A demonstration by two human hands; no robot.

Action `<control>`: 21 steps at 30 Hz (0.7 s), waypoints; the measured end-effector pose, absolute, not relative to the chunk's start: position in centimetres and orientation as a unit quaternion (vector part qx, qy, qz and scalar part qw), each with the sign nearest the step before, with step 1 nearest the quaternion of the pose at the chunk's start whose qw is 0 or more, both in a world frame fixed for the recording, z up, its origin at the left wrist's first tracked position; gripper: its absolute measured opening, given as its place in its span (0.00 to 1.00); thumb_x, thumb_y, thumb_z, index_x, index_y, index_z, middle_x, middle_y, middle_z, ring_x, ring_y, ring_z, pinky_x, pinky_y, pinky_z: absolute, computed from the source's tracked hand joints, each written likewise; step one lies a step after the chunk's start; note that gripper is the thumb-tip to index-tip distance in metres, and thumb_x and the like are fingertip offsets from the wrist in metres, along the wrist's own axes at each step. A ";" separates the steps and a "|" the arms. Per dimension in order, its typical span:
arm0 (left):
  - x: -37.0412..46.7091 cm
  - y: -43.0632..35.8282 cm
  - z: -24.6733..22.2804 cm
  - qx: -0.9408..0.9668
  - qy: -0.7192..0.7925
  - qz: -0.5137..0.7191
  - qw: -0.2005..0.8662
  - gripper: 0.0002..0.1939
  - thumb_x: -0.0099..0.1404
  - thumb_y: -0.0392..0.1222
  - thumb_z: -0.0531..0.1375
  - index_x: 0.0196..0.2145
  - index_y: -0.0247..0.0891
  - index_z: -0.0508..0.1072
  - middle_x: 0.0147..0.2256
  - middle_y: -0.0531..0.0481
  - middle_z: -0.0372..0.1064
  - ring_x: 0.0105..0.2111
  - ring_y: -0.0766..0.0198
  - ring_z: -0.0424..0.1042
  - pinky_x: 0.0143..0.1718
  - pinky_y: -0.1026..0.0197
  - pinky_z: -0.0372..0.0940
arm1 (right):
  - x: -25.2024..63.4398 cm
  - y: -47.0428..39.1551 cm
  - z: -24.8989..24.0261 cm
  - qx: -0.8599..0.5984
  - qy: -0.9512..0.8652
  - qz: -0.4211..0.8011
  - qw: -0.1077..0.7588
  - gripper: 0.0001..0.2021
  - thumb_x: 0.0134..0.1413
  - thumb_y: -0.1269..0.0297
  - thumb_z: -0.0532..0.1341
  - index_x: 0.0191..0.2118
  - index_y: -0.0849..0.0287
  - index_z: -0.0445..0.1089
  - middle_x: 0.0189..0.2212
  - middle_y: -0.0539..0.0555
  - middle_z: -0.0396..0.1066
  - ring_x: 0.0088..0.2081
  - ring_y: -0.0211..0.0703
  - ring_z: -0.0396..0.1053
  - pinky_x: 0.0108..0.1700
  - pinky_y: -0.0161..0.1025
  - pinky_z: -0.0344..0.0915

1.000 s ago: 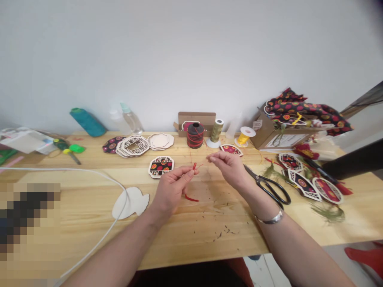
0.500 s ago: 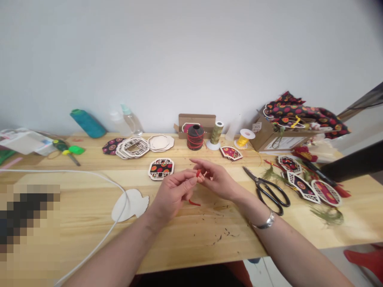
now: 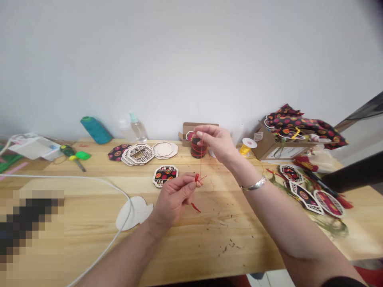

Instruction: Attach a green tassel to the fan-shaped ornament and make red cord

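Note:
My left hand [image 3: 178, 194] is closed in a pinch on a small bundle of red cord [image 3: 196, 178], whose loose tail hangs below the fingers. From that bundle a thin red thread [image 3: 201, 161] runs straight up to my right hand [image 3: 214, 139], which pinches its upper end. The right hand is raised in front of a dark spool wound with red thread [image 3: 198, 150] and partly covers it. Just beyond my left hand lies a lattice-framed wooden ornament with patterned fabric [image 3: 165, 176]. A white cut-out piece [image 3: 134, 214] rests to the left, under a white cable [image 3: 113, 186].
Wooden frames [image 3: 139, 154], a teal thread cone [image 3: 96, 130] and a spray bottle [image 3: 138, 128] stand along the back. At right are a yellow spool [image 3: 247, 146], a cardboard box [image 3: 269, 137] and finished ornaments [image 3: 329, 203]. Dark scraps [image 3: 229, 246] lie near the front.
My right hand has moved up and away from my left hand, drawing the red thread taut between them. My left hand keeps its pinch. The right arm now covers the scissors.

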State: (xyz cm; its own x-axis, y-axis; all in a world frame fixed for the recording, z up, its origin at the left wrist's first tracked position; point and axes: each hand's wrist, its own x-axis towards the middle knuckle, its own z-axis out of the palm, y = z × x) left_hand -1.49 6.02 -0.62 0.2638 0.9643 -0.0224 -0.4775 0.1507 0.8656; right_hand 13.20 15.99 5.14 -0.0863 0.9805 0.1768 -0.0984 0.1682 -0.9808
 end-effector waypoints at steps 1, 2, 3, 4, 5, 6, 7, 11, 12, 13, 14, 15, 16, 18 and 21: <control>-1.5 6.1 -0.6 0.382 0.314 0.524 0.693 0.03 0.50 0.40 0.67 0.25 0.39 0.79 0.34 0.50 0.70 0.16 0.79 0.51 0.16 0.68 0.46 | 13.3 16.5 5.7 -0.408 -0.544 0.487 0.548 0.08 0.46 0.66 0.63 0.36 0.61 0.72 0.31 0.52 0.73 0.28 0.33 0.69 0.33 0.37 0.68; -1.5 6.1 -0.5 0.373 0.318 0.526 0.695 0.04 0.49 0.40 0.68 0.25 0.39 0.79 0.33 0.50 0.70 0.16 0.79 0.51 0.16 0.69 0.46 | 13.5 16.9 6.3 -0.405 -0.548 0.472 0.559 0.08 0.47 0.67 0.63 0.36 0.60 0.72 0.32 0.52 0.73 0.29 0.33 0.69 0.34 0.37 0.69; -1.5 6.1 -0.5 0.365 0.322 0.528 0.696 0.05 0.48 0.41 0.68 0.24 0.38 0.79 0.32 0.50 0.70 0.16 0.79 0.51 0.16 0.69 0.47 | 13.7 17.1 6.9 -0.400 -0.556 0.454 0.570 0.08 0.47 0.67 0.63 0.37 0.60 0.72 0.33 0.52 0.73 0.30 0.34 0.70 0.35 0.38 0.69; -1.5 6.2 -0.4 0.360 0.325 0.530 0.696 0.06 0.47 0.41 0.69 0.24 0.38 0.79 0.32 0.50 0.70 0.16 0.79 0.50 0.16 0.69 0.47 | 14.0 17.3 7.5 -0.392 -0.567 0.432 0.583 0.08 0.48 0.68 0.63 0.37 0.60 0.72 0.34 0.52 0.73 0.33 0.36 0.71 0.36 0.39 0.70; -1.5 6.2 -0.3 0.357 0.327 0.531 0.696 0.06 0.47 0.41 0.69 0.24 0.38 0.79 0.31 0.50 0.70 0.16 0.79 0.49 0.16 0.69 0.46 | 14.4 17.2 8.1 -0.382 -0.578 0.407 0.595 0.08 0.48 0.68 0.63 0.37 0.60 0.72 0.35 0.52 0.73 0.35 0.37 0.71 0.37 0.39 0.70; -1.5 6.2 -0.3 0.356 0.328 0.530 0.696 0.07 0.47 0.42 0.69 0.25 0.37 0.78 0.30 0.50 0.70 0.16 0.79 0.49 0.15 0.69 0.46 | 14.7 17.0 8.8 -0.374 -0.590 0.380 0.606 0.08 0.48 0.68 0.63 0.38 0.60 0.72 0.35 0.52 0.72 0.38 0.38 0.71 0.37 0.40 0.70; -1.6 6.2 -0.2 0.356 0.326 0.528 0.698 0.07 0.47 0.41 0.69 0.25 0.36 0.78 0.30 0.50 0.70 0.16 0.79 0.48 0.15 0.69 0.44 | 15.1 16.5 9.4 -0.369 -0.600 0.351 0.617 0.08 0.49 0.68 0.63 0.38 0.59 0.72 0.35 0.51 0.72 0.40 0.39 0.71 0.38 0.40 0.70; -1.5 6.2 -0.1 0.348 0.310 0.521 0.715 0.07 0.48 0.41 0.68 0.25 0.35 0.79 0.29 0.49 0.69 0.16 0.80 0.48 0.16 0.69 0.42 | 16.8 12.6 11.7 -0.363 -0.628 0.236 0.647 0.08 0.51 0.69 0.62 0.39 0.55 0.72 0.37 0.49 0.72 0.41 0.41 0.71 0.39 0.42 0.70; -1.5 6.2 -0.1 0.344 0.308 0.520 0.719 0.07 0.48 0.40 0.69 0.25 0.35 0.78 0.28 0.50 0.68 0.16 0.80 0.48 0.16 0.69 0.41 | 17.3 11.3 12.2 -0.362 -0.632 0.207 0.653 0.08 0.51 0.70 0.62 0.39 0.55 0.73 0.37 0.49 0.72 0.41 0.41 0.71 0.39 0.43 0.70; -1.4 6.2 -0.1 0.338 0.309 0.520 0.721 0.07 0.47 0.40 0.69 0.25 0.34 0.78 0.26 0.51 0.67 0.16 0.80 0.47 0.16 0.69 0.41 | 17.8 9.8 12.6 -0.366 -0.637 0.181 0.654 0.07 0.52 0.70 0.62 0.38 0.55 0.73 0.37 0.50 0.72 0.40 0.41 0.71 0.39 0.42 0.70; -1.3 6.2 -0.1 0.333 0.312 0.520 0.723 0.08 0.47 0.40 0.69 0.25 0.34 0.78 0.24 0.52 0.66 0.16 0.80 0.47 0.16 0.69 0.40 | 18.4 8.3 13.0 -0.372 -0.647 0.159 0.647 0.08 0.53 0.70 0.61 0.39 0.54 0.73 0.37 0.51 0.73 0.38 0.40 0.71 0.38 0.41 0.69; -1.3 6.2 -0.1 0.327 0.316 0.520 0.723 0.09 0.47 0.40 0.69 0.25 0.33 0.78 0.21 0.53 0.63 0.16 0.79 0.46 0.16 0.69 0.39 | 19.1 6.9 13.3 -0.382 -0.669 0.140 0.623 0.10 0.53 0.70 0.60 0.41 0.53 0.73 0.36 0.51 0.73 0.36 0.39 0.71 0.35 0.39 0.69; -1.2 6.2 -0.1 0.322 0.321 0.521 0.722 0.09 0.46 0.40 0.70 0.26 0.33 0.78 0.18 0.55 0.60 0.16 0.79 0.45 0.16 0.70 0.39 | 19.7 5.7 13.4 -0.404 -0.706 0.140 0.565 0.12 0.53 0.70 0.60 0.43 0.51 0.73 0.35 0.51 0.74 0.32 0.38 0.71 0.31 0.36 0.68; -1.1 6.3 -0.1 0.314 0.333 0.522 0.720 0.10 0.46 0.41 0.70 0.26 0.32 0.78 0.15 0.58 0.54 0.15 0.78 0.44 0.16 0.70 0.39 | 20.7 4.0 13.0 -0.400 -0.834 0.212 0.316 0.15 0.51 0.68 0.62 0.46 0.49 0.72 0.31 0.50 0.75 0.24 0.35 0.69 0.21 0.32 0.64; -1.1 6.3 -0.5 0.303 0.346 0.522 0.718 0.11 0.46 0.42 0.70 0.27 0.31 0.78 0.13 0.60 0.48 0.15 0.78 0.43 0.16 0.70 0.39 | 20.9 3.7 10.7 -0.420 -0.864 0.253 0.109 0.12 0.51 0.65 0.62 0.43 0.50 0.74 0.31 0.50 0.77 0.22 0.35 0.70 0.21 0.32 0.65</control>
State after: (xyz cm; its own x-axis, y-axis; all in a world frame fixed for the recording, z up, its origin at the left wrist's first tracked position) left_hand -1.06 6.35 -0.49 0.2147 0.9598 -0.1810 -0.5399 0.2711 0.7969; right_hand 20.86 3.74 10.66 -0.6227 0.7821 -0.0239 0.6715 0.5185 -0.5294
